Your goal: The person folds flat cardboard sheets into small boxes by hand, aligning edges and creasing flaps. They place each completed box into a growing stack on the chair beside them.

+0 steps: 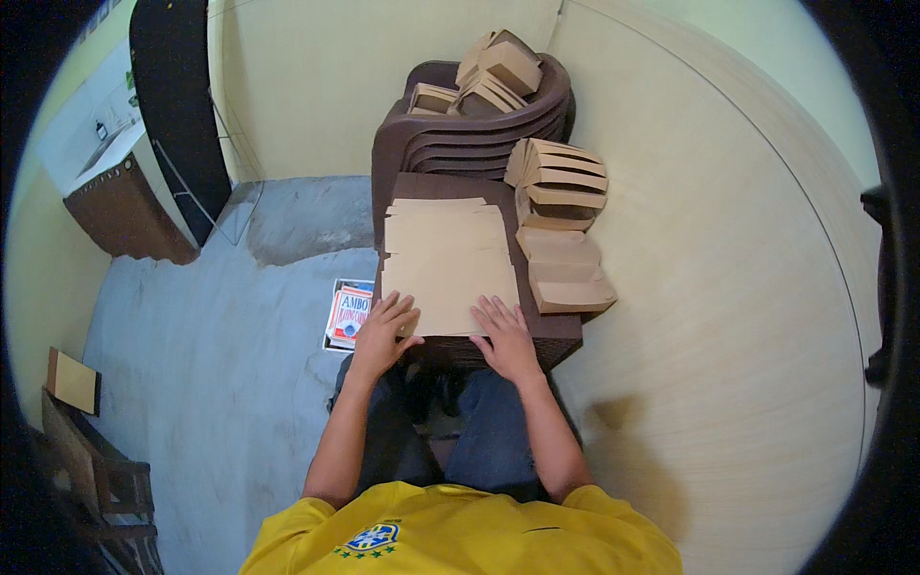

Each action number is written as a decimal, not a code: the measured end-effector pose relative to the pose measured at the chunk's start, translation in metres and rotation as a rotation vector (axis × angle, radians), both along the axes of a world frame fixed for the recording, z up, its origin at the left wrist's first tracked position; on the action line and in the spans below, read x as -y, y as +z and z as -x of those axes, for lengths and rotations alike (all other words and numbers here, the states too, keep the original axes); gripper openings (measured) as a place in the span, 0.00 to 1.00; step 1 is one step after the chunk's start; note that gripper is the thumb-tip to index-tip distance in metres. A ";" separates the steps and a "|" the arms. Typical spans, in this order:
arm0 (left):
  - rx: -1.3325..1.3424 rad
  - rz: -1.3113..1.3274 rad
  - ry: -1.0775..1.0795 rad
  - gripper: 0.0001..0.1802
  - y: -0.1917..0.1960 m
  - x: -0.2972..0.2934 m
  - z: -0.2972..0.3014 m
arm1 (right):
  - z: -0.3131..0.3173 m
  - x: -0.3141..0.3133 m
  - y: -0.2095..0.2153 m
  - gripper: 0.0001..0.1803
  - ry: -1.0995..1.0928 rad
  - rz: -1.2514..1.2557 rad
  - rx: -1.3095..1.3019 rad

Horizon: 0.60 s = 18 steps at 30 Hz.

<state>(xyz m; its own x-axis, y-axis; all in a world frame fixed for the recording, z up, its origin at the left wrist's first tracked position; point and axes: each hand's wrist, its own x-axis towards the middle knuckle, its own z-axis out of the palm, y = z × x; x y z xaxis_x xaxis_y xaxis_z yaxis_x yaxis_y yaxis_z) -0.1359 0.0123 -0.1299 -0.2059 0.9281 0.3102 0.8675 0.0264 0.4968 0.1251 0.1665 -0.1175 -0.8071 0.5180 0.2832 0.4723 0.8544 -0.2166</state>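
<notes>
A flat tan cardboard blank [446,259] with cut tabs along its edges lies on the brown stand [556,331] in front of me. It may be several sheets in a pile; I cannot tell. My left hand [385,331] rests at its near left corner, fingers stretched forward. At the near right corner, my right hand [503,335] lies palm down with its fingers spread. Beside the blank on the right are an open folded cardboard box [567,271] and, behind it, a nested row of folded cardboard boxes [561,182].
Stacked brown plastic chairs [412,144] stand beyond, with more folded boxes [503,72] piled on top. A pale wall panel [719,287] closes off the right. Left of the stand, a crate of printed packages [350,314] sits on the floor. Wooden furniture [101,470] is at lower left.
</notes>
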 end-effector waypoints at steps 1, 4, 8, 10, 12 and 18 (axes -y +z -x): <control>-0.016 -0.045 -0.019 0.29 0.000 0.003 0.000 | -0.003 0.000 -0.001 0.30 0.007 0.002 -0.006; -0.013 -0.068 -0.032 0.25 0.002 0.010 -0.003 | -0.012 0.005 -0.001 0.24 0.033 -0.035 -0.044; -0.107 -0.166 -0.031 0.17 0.011 0.005 -0.010 | -0.010 0.005 0.009 0.19 0.071 -0.092 -0.093; -0.029 -0.069 -0.012 0.13 0.013 0.002 -0.013 | -0.004 -0.002 0.014 0.16 0.069 -0.048 -0.055; -0.067 -0.166 -0.017 0.11 0.014 0.001 -0.015 | 0.003 -0.008 0.017 0.13 0.092 -0.069 -0.086; -0.146 -0.185 -0.008 0.09 0.009 -0.004 -0.014 | 0.009 -0.013 0.013 0.17 0.139 -0.117 -0.097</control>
<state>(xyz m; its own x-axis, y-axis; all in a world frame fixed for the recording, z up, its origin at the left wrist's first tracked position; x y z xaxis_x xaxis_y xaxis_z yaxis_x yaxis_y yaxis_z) -0.1219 0.0166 -0.1209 -0.1392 0.8540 0.5013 0.9304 -0.0607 0.3616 0.1159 0.1798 -0.1050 -0.8346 0.3629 0.4144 0.3302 0.9318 -0.1509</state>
